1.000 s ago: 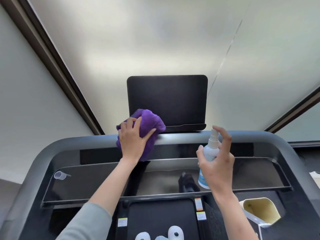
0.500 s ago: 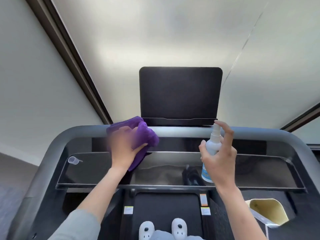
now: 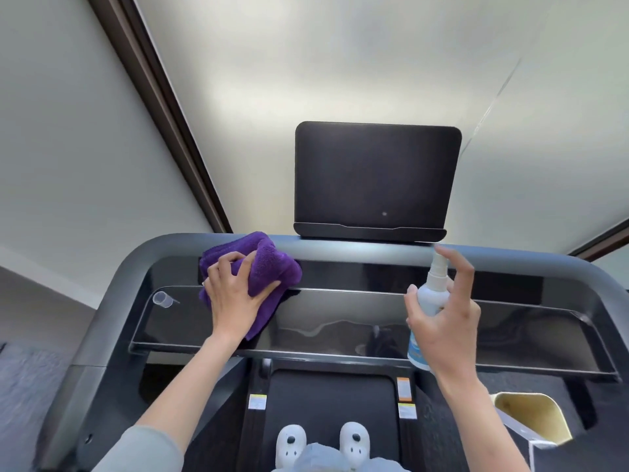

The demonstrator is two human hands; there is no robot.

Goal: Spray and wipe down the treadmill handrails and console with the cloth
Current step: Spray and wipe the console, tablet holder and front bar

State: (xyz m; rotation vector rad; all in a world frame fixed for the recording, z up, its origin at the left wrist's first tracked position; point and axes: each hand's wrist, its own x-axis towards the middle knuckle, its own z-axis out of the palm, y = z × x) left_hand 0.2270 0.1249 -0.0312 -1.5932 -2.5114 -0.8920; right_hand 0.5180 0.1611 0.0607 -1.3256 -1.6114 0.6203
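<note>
My left hand (image 3: 235,294) grips a bunched purple cloth (image 3: 269,267) and presses it on the left part of the treadmill's grey front handrail (image 3: 357,248) and the glossy black console panel (image 3: 340,321). A small white spray bottle (image 3: 430,294) stands upright in my right hand (image 3: 446,321), at the console's right half; my index finger is raised beside the nozzle. The dark screen (image 3: 376,175) stands behind the rail, centred.
A small clear cap (image 3: 162,298) lies on the console's far left. A cream container (image 3: 534,422) sits at the lower right. My white slippers (image 3: 321,444) stand on the black belt below. The grey left side rail (image 3: 102,318) curves down toward me.
My left hand has slid the cloth leftward along the rail, away from the screen's base. The right hand with the bottle stays in about the same place over the console.
</note>
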